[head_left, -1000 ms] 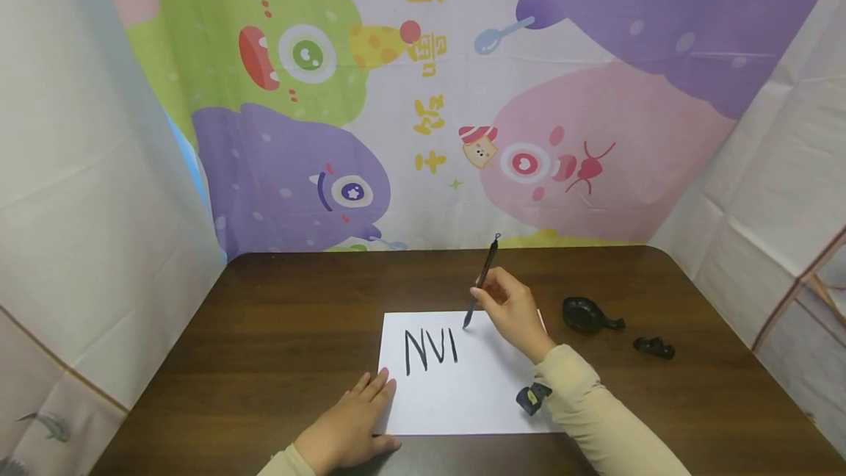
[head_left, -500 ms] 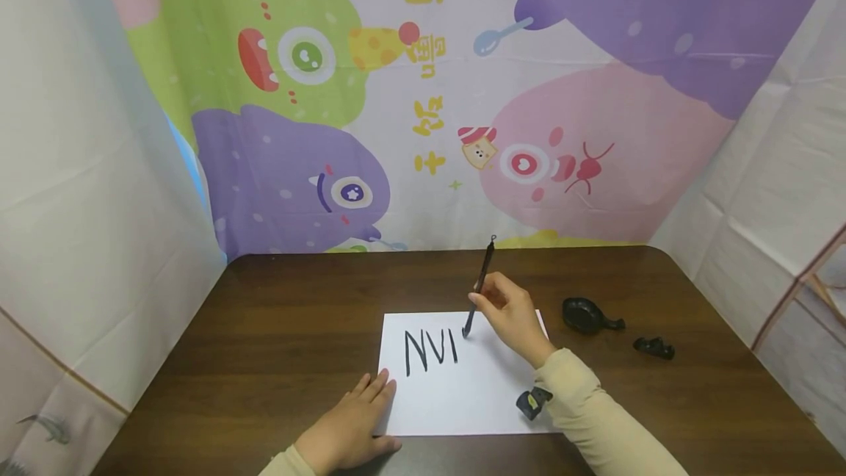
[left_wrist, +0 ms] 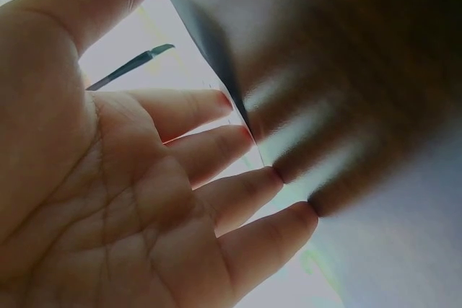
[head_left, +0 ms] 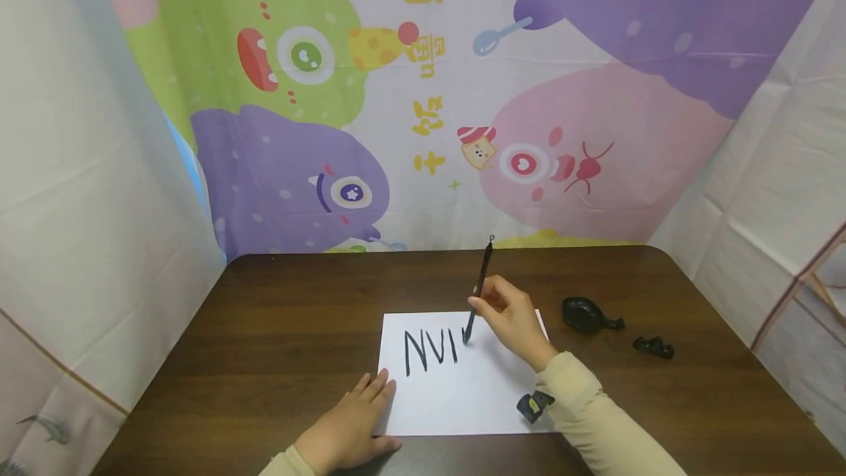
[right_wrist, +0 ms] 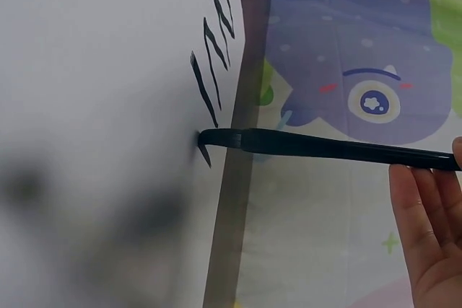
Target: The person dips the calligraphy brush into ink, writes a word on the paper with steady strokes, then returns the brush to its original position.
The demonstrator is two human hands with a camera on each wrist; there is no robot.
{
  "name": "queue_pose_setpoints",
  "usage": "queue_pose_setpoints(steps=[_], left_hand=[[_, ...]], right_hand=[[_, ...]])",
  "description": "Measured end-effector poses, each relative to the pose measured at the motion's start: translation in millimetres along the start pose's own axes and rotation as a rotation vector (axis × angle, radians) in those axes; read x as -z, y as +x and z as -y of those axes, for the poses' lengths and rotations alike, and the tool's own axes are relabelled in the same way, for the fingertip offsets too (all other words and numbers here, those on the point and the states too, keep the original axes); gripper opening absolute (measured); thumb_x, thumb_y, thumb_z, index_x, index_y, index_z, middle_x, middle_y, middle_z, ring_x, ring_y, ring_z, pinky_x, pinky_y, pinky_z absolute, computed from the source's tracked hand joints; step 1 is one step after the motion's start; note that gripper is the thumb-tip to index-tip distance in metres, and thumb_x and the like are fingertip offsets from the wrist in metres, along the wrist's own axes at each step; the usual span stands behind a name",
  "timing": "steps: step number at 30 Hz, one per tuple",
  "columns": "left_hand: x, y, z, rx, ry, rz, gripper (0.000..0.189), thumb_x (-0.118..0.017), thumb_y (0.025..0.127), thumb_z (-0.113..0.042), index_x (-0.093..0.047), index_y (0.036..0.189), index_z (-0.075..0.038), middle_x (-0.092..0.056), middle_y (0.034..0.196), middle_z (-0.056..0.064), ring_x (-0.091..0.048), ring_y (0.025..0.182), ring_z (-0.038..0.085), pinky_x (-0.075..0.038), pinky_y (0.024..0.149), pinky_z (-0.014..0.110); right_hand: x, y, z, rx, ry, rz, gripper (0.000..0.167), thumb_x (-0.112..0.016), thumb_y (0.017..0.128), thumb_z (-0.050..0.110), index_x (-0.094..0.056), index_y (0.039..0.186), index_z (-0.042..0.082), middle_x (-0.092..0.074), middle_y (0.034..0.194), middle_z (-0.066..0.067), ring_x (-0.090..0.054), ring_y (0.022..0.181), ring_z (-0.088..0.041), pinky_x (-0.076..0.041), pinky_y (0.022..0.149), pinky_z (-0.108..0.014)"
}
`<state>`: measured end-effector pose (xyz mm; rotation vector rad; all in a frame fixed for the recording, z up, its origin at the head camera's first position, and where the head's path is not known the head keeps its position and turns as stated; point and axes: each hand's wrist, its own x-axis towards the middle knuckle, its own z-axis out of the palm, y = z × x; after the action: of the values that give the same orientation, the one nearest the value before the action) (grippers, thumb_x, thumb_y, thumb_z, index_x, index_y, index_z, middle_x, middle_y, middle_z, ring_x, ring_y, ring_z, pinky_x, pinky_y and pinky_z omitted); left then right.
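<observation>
My right hand (head_left: 515, 318) pinches a dark ink brush (head_left: 484, 267) near the middle of its handle, tilted a little from upright. In the right wrist view the brush's bent tip (right_wrist: 209, 137) touches the white paper (right_wrist: 108, 48) at the lower end of a short stroke. Black strokes reading "NVI" (head_left: 431, 348) stand to the left of the tip in the head view. My left hand (head_left: 353, 417) lies with straight fingers at the paper's left edge, fingertips on the sheet. Its palm (left_wrist: 108, 200) and spread fingers show in the left wrist view.
A black ink dish with a handle (head_left: 584, 314) sits to the right of the paper. Beside it is a small black brush rest (head_left: 653, 347). A cartoon-printed cloth (head_left: 429, 204) hangs behind the brown table (head_left: 284, 329), with pale cloth on both sides.
My right hand has drawn the brush slightly down and toward me, leaving a new short dark stroke to the right of the "I". The left hand stays in place.
</observation>
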<state>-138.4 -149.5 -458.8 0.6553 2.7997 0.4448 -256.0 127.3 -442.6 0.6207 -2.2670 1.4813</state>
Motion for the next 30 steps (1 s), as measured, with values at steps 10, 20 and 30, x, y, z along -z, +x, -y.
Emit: queue_pose_setpoints(steps=[10,20,30], left_hand=[[-0.6,-0.1,0.5,-0.004,0.007,-0.008,0.082,-0.074,0.082,-0.042,-0.044,0.143,0.004,-0.036,0.154,0.025,-0.034,0.140,0.050,-0.037,0.105,0.067],[-1.6,1.4,2.0,-0.003,0.012,-0.009,0.082,-0.074,0.082,-0.043,-0.045,0.143,0.003,-0.036,0.154,0.025,-0.035,0.140,0.050,-0.037,0.104,0.068],[-1.5,1.0,1.1,-0.006,0.009,-0.008,0.081,-0.074,0.082,-0.042,-0.045,0.142,0.004,-0.037,0.154,0.025,-0.035,0.139,0.050,-0.037,0.104,0.067]], right_hand=[[2.7,-2.7,2.3,-0.003,-0.024,0.009,0.011,-0.073,0.088,0.014,-0.064,0.093,0.010,-0.070,0.080,-0.004,-0.067,0.069,-0.008,-0.056,0.067,-0.023],[4.2,-6.2,6.9,-0.006,-0.026,0.029,0.014,-0.073,0.088,0.013,-0.065,0.095,0.004,-0.070,0.079,-0.004,-0.067,0.068,-0.005,-0.056,0.066,-0.023],[4.1,-9.8,10.1,-0.009,0.008,0.036,0.011,-0.073,0.086,0.009,-0.064,0.092,0.006,-0.068,0.080,-0.006,-0.067,0.073,-0.003,-0.059,0.063,-0.024]])
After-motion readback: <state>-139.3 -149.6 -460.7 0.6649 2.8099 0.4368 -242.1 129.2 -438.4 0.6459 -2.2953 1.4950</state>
